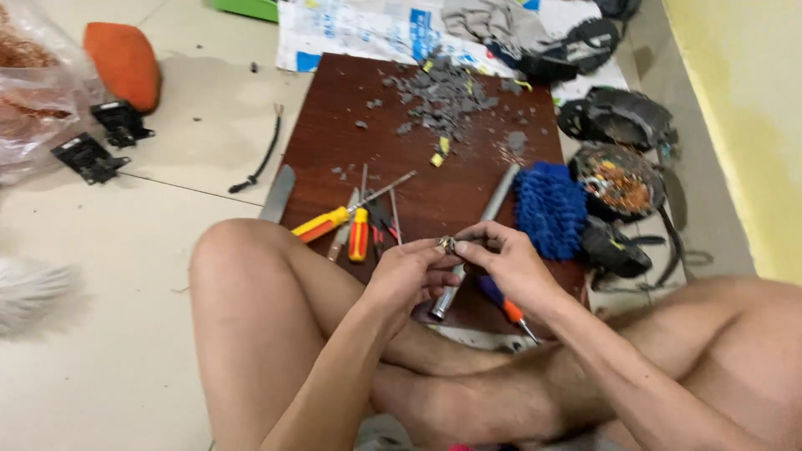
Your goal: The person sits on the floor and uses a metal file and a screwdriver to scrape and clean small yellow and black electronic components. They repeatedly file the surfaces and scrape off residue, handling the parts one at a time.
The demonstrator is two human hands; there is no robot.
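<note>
Both your left hand (409,271) and right hand (505,259) pinch the small metal part (449,245); it looks light, stiff, slippery, so grip its edges, twelve o'clock of your knees.

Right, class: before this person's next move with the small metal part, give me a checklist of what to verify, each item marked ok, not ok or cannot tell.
1. Small metal part pinched between both hands: ok, left hand and right hand meet on it.
2. Grip firm enough: cannot tell, the fingers hide most of it.
3. Tools close by: ok, yellow-and-red screwdrivers lie on the brown board beside the left hand.
4. Board free of litter: not ok, grey debris is scattered on its far end.
5. Metal rod out of the way: not ok, it runs under the hands.
</note>
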